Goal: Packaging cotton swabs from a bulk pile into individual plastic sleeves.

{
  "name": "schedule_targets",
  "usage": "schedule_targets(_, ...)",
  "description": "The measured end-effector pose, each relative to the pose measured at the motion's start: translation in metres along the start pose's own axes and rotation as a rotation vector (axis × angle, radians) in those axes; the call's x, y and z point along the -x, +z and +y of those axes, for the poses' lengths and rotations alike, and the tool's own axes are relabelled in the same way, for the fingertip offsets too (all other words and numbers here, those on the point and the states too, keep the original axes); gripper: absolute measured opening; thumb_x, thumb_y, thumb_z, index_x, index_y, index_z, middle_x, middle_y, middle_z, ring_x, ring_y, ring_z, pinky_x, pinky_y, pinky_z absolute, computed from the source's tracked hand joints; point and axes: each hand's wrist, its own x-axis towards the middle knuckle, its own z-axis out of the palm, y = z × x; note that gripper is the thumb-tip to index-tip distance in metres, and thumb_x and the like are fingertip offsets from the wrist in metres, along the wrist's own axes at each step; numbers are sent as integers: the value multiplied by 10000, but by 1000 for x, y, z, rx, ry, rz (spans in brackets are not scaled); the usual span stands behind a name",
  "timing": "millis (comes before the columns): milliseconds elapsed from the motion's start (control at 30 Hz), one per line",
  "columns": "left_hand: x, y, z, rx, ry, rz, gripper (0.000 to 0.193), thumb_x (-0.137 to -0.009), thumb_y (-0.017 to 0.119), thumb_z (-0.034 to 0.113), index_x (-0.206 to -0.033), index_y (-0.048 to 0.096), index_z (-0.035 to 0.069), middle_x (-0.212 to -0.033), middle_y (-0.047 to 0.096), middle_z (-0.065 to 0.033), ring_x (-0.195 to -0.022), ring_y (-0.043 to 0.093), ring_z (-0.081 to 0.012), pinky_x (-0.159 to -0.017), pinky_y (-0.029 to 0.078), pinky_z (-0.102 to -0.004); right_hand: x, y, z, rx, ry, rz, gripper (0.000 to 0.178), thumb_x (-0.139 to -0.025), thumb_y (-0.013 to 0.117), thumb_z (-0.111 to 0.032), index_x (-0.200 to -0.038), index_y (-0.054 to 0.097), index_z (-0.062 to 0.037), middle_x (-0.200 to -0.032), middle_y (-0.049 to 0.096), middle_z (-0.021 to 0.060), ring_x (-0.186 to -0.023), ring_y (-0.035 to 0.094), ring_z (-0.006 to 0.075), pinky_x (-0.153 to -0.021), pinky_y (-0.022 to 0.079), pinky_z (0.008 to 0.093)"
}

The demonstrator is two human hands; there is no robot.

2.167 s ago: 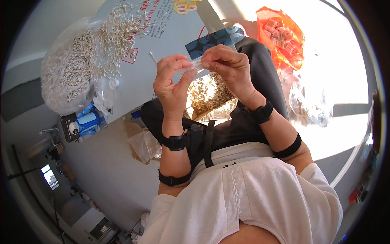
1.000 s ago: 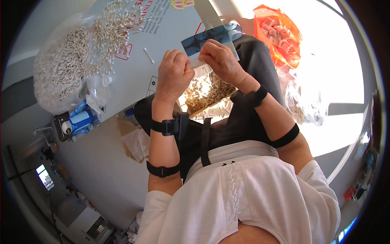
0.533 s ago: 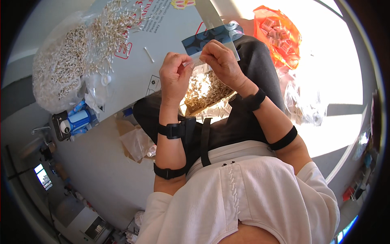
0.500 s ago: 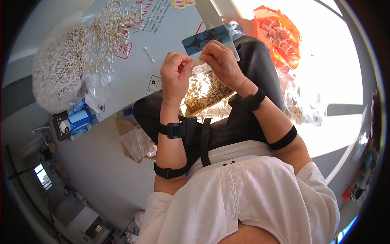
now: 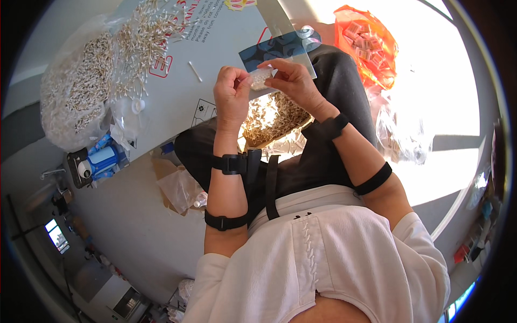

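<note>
A small clear plastic pack (image 5: 260, 79) with whitish contents, which look like cotton swab tips, is held up between my two hands. My left hand (image 5: 231, 97) pinches its left end with thumb and fingertips. On the other end, my right hand (image 5: 297, 87) grips it, index finger along the top and thumb below. Beneath the hands, a box holds a thick heap of cotton swabs or short wooden sticks (image 5: 277, 116), partly sunlit. Just beyond my right hand lies a dark blue patterned sheet (image 5: 274, 49) at the table's edge. One loose cotton swab (image 5: 195, 71) rests left of it.
On the grey printed table (image 5: 177, 102) lie a large bag of cotton swabs (image 5: 81, 91) and a loose pile of swabs (image 5: 142, 48). A blue-and-white bottle (image 5: 99, 161) stands by its near-left corner. At right, an orange bag (image 5: 366, 48) holds small packs; clear plastic bags (image 5: 401, 134) lie nearer.
My fingers have shifted on the clear pack, and its whitish contents now show more plainly. My right index finger has straightened along the top.
</note>
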Motion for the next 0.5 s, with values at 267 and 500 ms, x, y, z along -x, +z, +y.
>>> schedule_targets(267,3,2,4,-14,43,-1,127,-776,654,-26,-805,536,12,-793,513,-55,-663,518,-147,-621,443,-270,9,14,17,-471,127,51,355,-812,675,24,-1159,633,-41,-929,672,32,-728,626,64,-619,504,198)
schedule_targets(500,8,-1,11,-28,53,-22,120,-769,665,-24,-810,558,9,-806,524,-53,-669,533,-139,-623,453,-261,13,11,2,-412,88,48,293,-835,692,-31,-1124,657,-60,-910,687,25,-720,634,53,-606,486,181)
